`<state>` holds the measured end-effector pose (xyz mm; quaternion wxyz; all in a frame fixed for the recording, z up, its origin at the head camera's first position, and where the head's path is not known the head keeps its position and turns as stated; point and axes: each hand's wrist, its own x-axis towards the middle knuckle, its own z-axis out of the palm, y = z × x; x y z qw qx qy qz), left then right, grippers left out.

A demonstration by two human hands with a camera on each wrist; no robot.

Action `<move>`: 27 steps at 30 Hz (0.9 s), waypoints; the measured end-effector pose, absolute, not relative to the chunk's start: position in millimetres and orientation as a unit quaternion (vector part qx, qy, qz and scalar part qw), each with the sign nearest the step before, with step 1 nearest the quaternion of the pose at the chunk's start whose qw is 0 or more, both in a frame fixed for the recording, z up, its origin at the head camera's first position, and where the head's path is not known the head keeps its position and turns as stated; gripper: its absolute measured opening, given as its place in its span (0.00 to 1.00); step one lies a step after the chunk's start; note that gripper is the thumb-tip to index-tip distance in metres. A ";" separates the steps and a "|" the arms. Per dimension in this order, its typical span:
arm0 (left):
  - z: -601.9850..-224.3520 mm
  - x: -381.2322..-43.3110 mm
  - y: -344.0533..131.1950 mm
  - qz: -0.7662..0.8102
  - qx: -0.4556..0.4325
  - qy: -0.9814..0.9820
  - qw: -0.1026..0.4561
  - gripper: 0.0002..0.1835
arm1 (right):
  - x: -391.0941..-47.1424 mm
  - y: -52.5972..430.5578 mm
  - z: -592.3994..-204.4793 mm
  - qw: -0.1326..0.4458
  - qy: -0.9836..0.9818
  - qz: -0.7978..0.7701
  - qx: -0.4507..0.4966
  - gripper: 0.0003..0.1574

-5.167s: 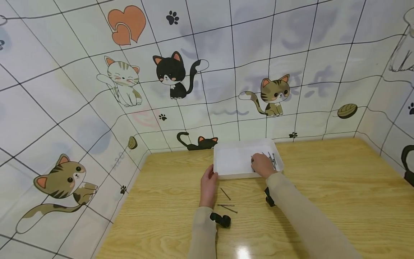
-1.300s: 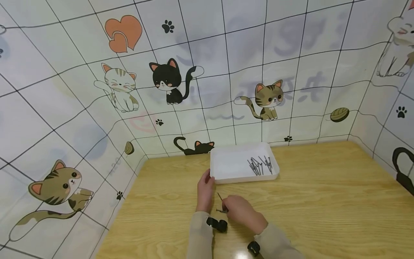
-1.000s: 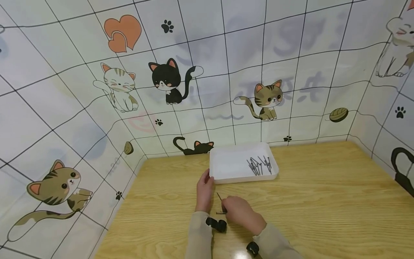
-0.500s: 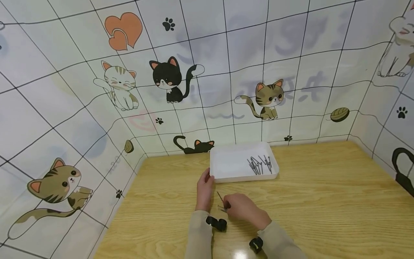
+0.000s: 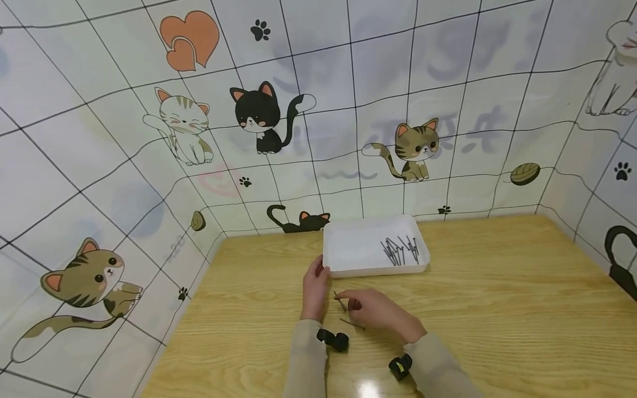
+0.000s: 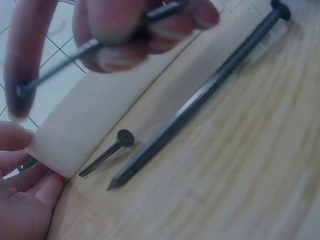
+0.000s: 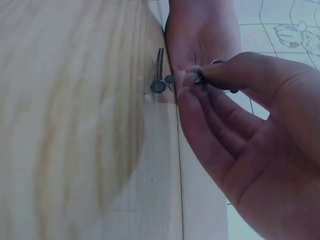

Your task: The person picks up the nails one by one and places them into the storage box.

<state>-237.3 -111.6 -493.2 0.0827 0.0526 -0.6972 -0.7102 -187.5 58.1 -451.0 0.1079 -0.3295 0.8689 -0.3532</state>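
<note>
My left hand holds the near left corner of a shallow white tray, with fingers at its side wall. My right hand is just in front of the tray, close over the table. It pinches a steel nail between thumb and fingers, the index finger reaching toward the nail's head in the left wrist view. Two more nails lie on the wood below: a nearer nail and a farther nail beside the tray wall. Several nails lie in the tray's right part.
The wooden table meets a wall printed with cats and grid lines at the back and sides. Black wrist cameras are strapped to both sleeves. The tray stands near the back edge of the table.
My right hand has gone from inside the tray to the nails on the table and taken one. In the last half second its index finger has stretched out. My left hand stays at the corner.
</note>
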 end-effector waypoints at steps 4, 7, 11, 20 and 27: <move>-493.1 -238.1 -111.2 -0.708 0.042 -0.700 0.084 0.24 | -189.7 62.7 -449.4 0.101 0.867 -0.369 -0.320 0.27; -493.9 -238.0 -112.1 -0.707 0.047 -0.700 0.084 0.23 | -192.8 64.6 -450.6 0.088 0.864 -0.389 -0.306 0.27; -494.7 -237.5 -113.5 -0.708 0.049 -0.700 0.082 0.23 | -198.1 67.8 -453.5 0.077 0.854 -0.437 -0.272 0.27; -493.0 -237.7 -114.1 -0.697 0.050 -0.711 0.083 0.23 | -207.8 78.5 -452.7 0.067 0.838 -0.510 -0.182 0.27; -487.0 -233.5 -112.6 -0.702 0.049 -0.706 0.081 0.22 | -213.3 87.4 -447.9 0.037 0.841 -0.522 -0.137 0.28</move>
